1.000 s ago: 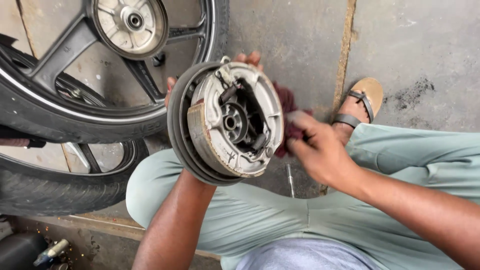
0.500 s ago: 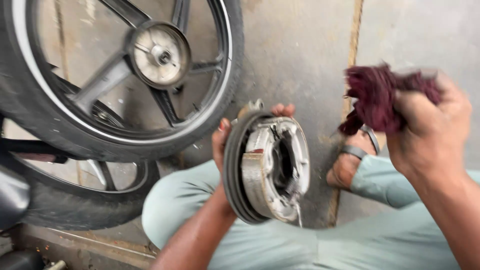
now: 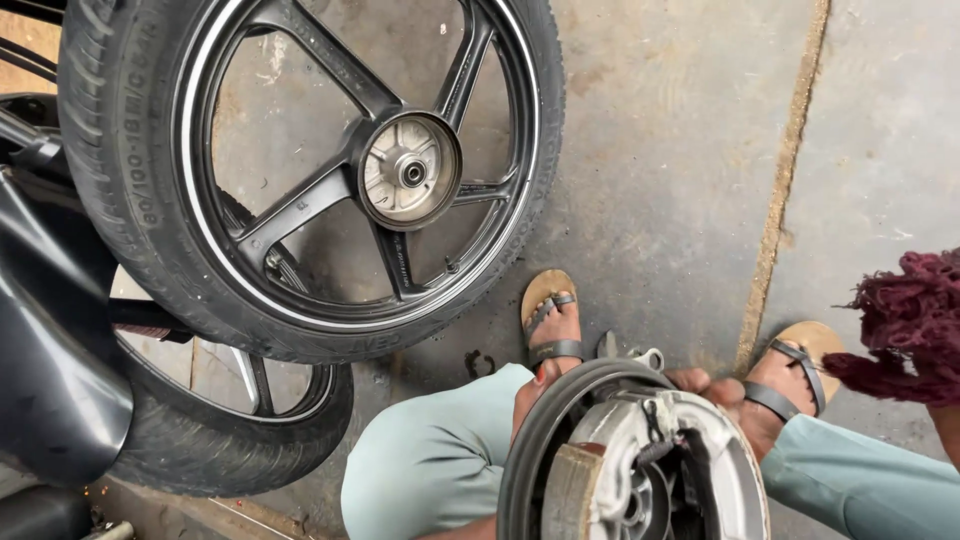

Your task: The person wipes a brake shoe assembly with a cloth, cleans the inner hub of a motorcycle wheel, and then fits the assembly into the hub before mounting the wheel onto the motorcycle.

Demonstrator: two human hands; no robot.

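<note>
Bare grey concrete floor (image 3: 680,150) lies under you, crossed by a rusty seam running from the top edge toward your right foot. At the bottom edge of the view, above your knees, your left hand (image 3: 545,395) holds the round brake drum plate (image 3: 640,465) upright, its fingers (image 3: 700,380) curled over the top rim, the brake shoes facing the camera. At the right edge, a wad of maroon rag (image 3: 910,325) hangs well apart from the plate; your right hand is almost out of view beneath it, so you cannot tell how its fingers sit. Both feet wear tan sandals (image 3: 548,310). To the left stands a black alloy wheel (image 3: 300,170) with its tyre.
</note>
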